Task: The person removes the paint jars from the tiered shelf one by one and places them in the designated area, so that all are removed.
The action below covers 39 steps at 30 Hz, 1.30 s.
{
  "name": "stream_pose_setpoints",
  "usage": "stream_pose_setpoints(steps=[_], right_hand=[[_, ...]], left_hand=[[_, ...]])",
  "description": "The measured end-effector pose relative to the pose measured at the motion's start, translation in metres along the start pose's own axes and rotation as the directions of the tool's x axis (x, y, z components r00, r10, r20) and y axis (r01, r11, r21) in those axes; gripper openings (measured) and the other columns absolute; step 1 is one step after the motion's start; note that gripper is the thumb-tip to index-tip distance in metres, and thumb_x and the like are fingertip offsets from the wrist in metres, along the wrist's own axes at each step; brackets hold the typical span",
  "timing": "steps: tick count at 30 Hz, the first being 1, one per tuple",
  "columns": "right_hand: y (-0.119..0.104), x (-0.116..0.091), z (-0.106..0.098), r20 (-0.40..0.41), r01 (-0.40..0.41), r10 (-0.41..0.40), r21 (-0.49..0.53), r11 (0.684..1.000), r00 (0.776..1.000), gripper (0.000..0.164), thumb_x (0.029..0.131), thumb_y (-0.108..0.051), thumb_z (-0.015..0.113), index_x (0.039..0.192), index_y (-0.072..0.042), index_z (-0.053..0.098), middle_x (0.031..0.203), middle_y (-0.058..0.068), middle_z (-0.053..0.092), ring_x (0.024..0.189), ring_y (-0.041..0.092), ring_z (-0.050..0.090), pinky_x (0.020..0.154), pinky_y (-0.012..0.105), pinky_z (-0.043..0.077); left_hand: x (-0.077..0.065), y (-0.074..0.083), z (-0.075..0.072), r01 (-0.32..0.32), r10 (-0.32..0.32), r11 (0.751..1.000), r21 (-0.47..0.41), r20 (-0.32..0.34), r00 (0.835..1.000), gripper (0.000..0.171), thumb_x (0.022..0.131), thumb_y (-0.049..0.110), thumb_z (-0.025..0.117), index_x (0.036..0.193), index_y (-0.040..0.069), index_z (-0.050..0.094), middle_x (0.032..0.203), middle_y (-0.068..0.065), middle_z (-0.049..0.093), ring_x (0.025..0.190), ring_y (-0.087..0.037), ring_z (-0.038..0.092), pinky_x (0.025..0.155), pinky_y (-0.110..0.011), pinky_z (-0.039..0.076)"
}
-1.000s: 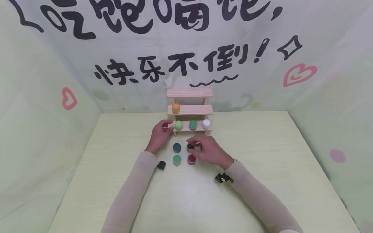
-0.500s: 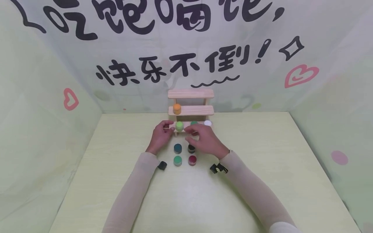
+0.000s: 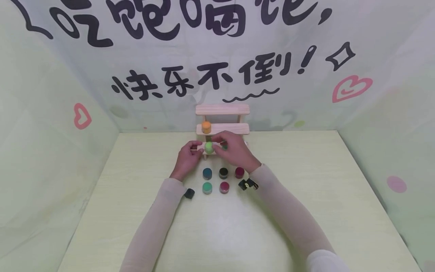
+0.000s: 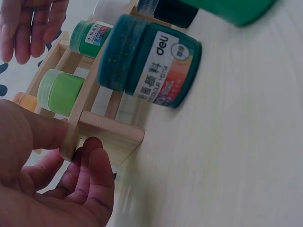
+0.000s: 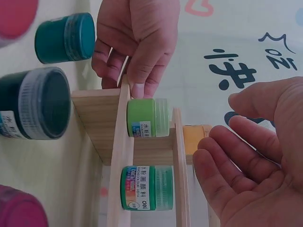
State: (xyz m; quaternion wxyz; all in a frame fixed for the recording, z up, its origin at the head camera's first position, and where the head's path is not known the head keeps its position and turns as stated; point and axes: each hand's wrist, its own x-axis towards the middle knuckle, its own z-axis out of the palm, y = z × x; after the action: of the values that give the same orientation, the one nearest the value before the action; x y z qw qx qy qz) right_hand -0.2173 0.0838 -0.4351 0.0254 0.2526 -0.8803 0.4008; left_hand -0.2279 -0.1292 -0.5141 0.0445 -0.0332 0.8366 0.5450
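Note:
My left hand [image 3: 188,158] grips the left end of the lowest board of a three-tier wooden rack [image 3: 222,109], thumb on one face and fingers on the other. On that board, beside the thumb, stands a light green paint jar [image 5: 142,118]. My right hand [image 3: 236,151] hovers over the same tier with nothing in its loosely bent fingers. It partly hides the darker green paint jar [image 5: 139,187] from the head view. A white jar [image 4: 106,12] farther along is mostly hidden there too. The orange jar [image 3: 206,127] stands at the left of the middle tier.
In front of the rack, several paint jars stand on the table: a blue-teal one [image 3: 207,173], a black one [image 3: 223,173], a dark red one [image 3: 239,172], a mint green one [image 3: 207,187] and a red one [image 3: 224,187]. A printed cloth [image 3: 153,113] hangs behind.
My right hand has moved forward from the black jar on the table to over the rack's lowest tier, uncovering the dark red jar. The left hand keeps its hold on the rack.

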Motion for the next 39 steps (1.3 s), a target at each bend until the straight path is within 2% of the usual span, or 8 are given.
stream_pose_setpoints(steps=[11, 16, 23, 27, 39], right_hand=[[-0.001, 0.03, -0.003, -0.058, -0.098, 0.096, -0.029, 0.995, 0.994, 0.039, 0.096, -0.026, 0.069, 0.132, -0.015, 0.063, 0.127, 0.002, 0.065, 0.114, 0.015, 0.062, 0.098, 0.031, 0.055], [0.002, 0.042, -0.001, -0.052, -0.135, 0.133, -0.042, 0.99, 0.99, 0.044, 0.096, -0.03, 0.069, 0.137, -0.019, 0.059, 0.131, -0.001, 0.061, 0.117, 0.014, 0.059, 0.101, 0.031, 0.053], [0.005, 0.055, 0.005, -0.046, -0.103, 0.103, -0.005, 0.995, 0.994, 0.042, 0.094, -0.025, 0.07, 0.135, -0.018, 0.06, 0.128, -0.001, 0.063, 0.112, 0.015, 0.06, 0.099, 0.034, 0.053], [0.005, 0.061, 0.008, -0.023, -0.078, 0.078, -0.023, 0.997, 0.997, 0.041, 0.096, -0.025, 0.068, 0.135, -0.016, 0.06, 0.127, 0.0, 0.065, 0.111, 0.015, 0.06, 0.1, 0.036, 0.052], [0.007, 0.067, 0.012, 0.002, -0.1, 0.1, -0.057, 0.993, 0.995, 0.038, 0.099, -0.026, 0.065, 0.136, -0.018, 0.059, 0.126, -0.001, 0.065, 0.106, 0.013, 0.058, 0.099, 0.034, 0.051]], left_hand=[[-0.001, 0.003, -0.001, 0.01, -0.01, 1.0, 0.019, 0.01, 1.0, 0.032, 0.1, 0.029, 0.064, 0.131, 0.02, 0.061, 0.128, -0.007, 0.06, 0.11, -0.024, 0.063, 0.094, -0.042, 0.055], [-0.002, 0.003, -0.001, -0.004, 0.004, 1.0, 0.014, 0.008, 1.0, 0.032, 0.099, 0.028, 0.064, 0.13, 0.019, 0.062, 0.127, -0.008, 0.06, 0.11, -0.025, 0.063, 0.094, -0.043, 0.054], [-0.002, 0.003, -0.001, -0.017, 0.017, 1.0, 0.012, 0.003, 1.0, 0.032, 0.099, 0.027, 0.064, 0.129, 0.018, 0.062, 0.125, -0.008, 0.061, 0.109, -0.025, 0.064, 0.093, -0.042, 0.055], [-0.002, 0.002, -0.001, -0.025, 0.025, 1.0, 0.014, 0.003, 1.0, 0.032, 0.099, 0.027, 0.064, 0.13, 0.017, 0.062, 0.125, -0.008, 0.061, 0.108, -0.025, 0.064, 0.092, -0.042, 0.055], [-0.002, 0.002, -0.001, -0.014, 0.014, 1.0, 0.013, 0.009, 1.0, 0.032, 0.1, 0.028, 0.064, 0.13, 0.018, 0.061, 0.125, -0.008, 0.061, 0.107, -0.024, 0.063, 0.091, -0.041, 0.055]])
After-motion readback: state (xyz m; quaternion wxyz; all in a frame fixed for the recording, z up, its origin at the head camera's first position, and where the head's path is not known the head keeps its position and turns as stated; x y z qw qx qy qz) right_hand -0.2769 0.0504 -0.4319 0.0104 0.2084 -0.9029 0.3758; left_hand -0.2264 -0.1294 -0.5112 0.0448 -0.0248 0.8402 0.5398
